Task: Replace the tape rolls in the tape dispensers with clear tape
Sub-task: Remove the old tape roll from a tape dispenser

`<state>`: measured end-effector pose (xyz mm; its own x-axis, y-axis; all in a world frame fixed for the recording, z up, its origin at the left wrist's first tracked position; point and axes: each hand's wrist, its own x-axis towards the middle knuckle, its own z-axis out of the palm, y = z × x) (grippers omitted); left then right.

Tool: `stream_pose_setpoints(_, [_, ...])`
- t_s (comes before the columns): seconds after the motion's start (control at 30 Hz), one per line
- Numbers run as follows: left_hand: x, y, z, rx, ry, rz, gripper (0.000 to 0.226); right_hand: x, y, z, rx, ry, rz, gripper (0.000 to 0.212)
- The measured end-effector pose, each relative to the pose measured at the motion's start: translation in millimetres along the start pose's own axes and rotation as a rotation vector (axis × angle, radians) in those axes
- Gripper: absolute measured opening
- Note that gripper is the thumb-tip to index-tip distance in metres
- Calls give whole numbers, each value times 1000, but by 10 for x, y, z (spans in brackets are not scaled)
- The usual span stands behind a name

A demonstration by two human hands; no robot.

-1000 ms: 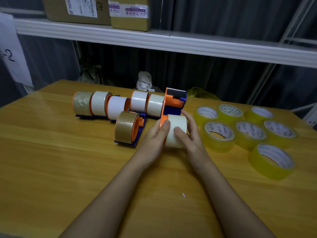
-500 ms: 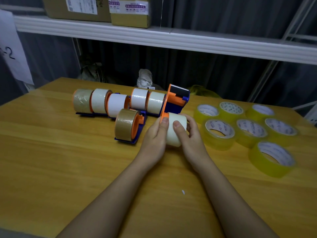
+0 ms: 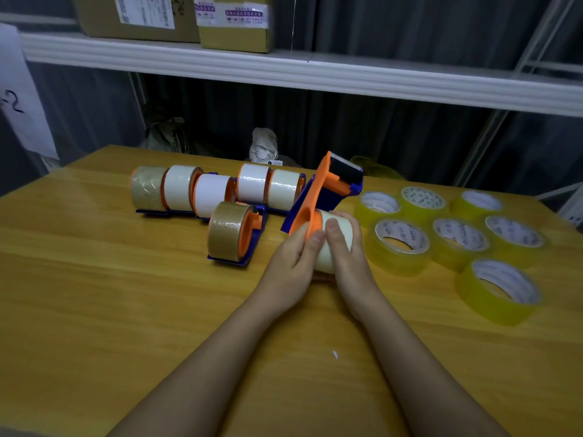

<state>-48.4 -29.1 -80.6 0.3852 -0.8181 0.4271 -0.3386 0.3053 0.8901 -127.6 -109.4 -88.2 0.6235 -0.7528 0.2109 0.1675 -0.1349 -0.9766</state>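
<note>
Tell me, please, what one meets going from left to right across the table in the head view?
Row of loaded dispensers → brown-tape dispenser standing nearer → left hand → white roll on the tilted dispenser → right hand → clear tape rolls.

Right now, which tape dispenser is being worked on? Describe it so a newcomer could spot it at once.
On the wooden table, find the cluster of orange-and-blue tape dispensers left of the yellowish clear tape rolls. The rightmost orange-and-blue dispenser is the one. Alone, it is tilted off the table, gripped by both hands, left hand and right hand, around its white roll.
</note>
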Motion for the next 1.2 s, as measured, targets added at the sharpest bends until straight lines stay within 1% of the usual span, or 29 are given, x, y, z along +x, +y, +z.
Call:
stream_pose_setpoints(0.1, [-2,-13,8,-18,26,-39,28,0,-9,40,-45,46,-20,25])
stream_pose_setpoints(0.17, [2,-23,16,4,55,-31,30,-1,1,48,-59,70,-50,19])
stream_pose_setpoints(0.23, [5,-45,21,28,87,-2,25,-12,3,59,-55,78,-79,23])
stream_pose_setpoints(0.3, [-6,-55,25,55,127,17,22,-23,12,71,-71,75,-109,32])
stream_pose_setpoints(0.37, [-6,-31,30,76,153,17,22,-25,20,80,-76,72,-134,34])
stream_pose_setpoints(0.43, [-6,13,20,40,183,-18,22,-21,39,69,-124,70,-189,37])
stream_pose_setpoints(0.5, [10,54,-18,-45,189,-98,24,-12,55,41,-243,80,-274,46])
stream_pose_setpoints(0.53, [14,56,-43,-57,188,-111,25,-6,68,25,-284,80,-310,49])
stream_pose_setpoints(0.57, [16,51,-58,-45,189,-104,26,-4,70,19,-291,82,-330,49])
stream_pose_setpoints(0.67, [21,49,-71,-15,183,-60,26,-15,37,35,-210,74,-348,49])
stream_pose_setpoints(0.77, [10,41,-53,20,191,-11,25,-24,19,39,-101,60,-297,51])
stream_pose_setpoints(0.87, [11,17,-61,57,213,18,25,-8,23,32,-65,70,-239,51])
stream_pose_setpoints(1.03, [15,7,-60,87,219,50,24,20,29,29,-19,63,-143,38])
stream_pose_setpoints(1.2, [10,-41,-70,143,230,62,36,25,-7,-2,1,48,-48,25])
